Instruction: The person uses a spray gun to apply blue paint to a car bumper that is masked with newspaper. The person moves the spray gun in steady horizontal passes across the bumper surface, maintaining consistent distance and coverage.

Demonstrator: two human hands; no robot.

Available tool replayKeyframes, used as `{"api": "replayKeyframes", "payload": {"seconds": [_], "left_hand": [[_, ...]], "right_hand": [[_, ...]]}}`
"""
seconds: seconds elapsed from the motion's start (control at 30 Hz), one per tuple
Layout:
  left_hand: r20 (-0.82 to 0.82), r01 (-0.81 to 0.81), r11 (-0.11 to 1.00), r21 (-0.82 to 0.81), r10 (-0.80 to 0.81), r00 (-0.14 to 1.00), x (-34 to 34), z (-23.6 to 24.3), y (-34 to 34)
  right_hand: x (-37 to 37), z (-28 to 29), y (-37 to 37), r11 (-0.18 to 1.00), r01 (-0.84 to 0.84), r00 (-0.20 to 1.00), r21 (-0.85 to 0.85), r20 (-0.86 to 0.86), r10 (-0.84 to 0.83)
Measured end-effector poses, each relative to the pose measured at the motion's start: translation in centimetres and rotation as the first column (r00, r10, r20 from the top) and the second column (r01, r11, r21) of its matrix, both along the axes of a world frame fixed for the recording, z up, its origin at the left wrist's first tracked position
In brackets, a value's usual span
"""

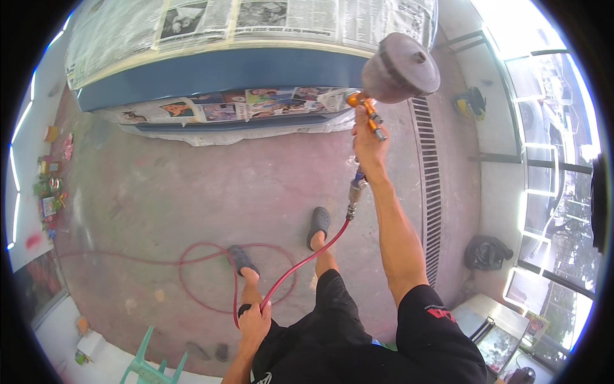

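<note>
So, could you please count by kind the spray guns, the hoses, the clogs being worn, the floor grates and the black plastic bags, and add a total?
spray gun, in the right hand: 1
red hose, in the left hand: 1
dark clogs, worn: 2
floor grate: 1
black plastic bag: 1
Total: 6

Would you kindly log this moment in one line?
Left grip: holds red hose | Right grip: holds orange spray gun with grey cup | Ahead: blue panel between newspaper sheets
</note>
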State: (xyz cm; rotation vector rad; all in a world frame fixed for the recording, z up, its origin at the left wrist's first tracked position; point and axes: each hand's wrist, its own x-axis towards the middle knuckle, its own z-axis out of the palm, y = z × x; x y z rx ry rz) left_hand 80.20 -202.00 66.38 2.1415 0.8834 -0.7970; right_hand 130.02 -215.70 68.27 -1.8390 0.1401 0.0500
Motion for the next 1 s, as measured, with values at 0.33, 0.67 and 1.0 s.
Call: {"api": "replayKeyframes", "payload": {"seconds": [0.33,0.67,1.0], "left_hand": [[0.014,-0.092,0.996,0.004,0.091,0.996,-0.2,2.0,-1.4],[-0.121,-0.272,0.959,0.081,0.281,0.952,-11.2,3.3,2.6],[-0.099,-0.342,0.938,0.062,0.347,0.933,-17.6,2.9,5.4]], "right_hand": [[4.2,5.0,-6.0,0.966,0.222,0.975,-0.136,0.05,-0.217],[-2.5,5.9,15.1,0.977,-0.182,0.98,0.107,-0.065,0.19],[-13.6,3.4,25.7,0.804,-0.452,0.865,0.386,-0.032,0.501]]}}
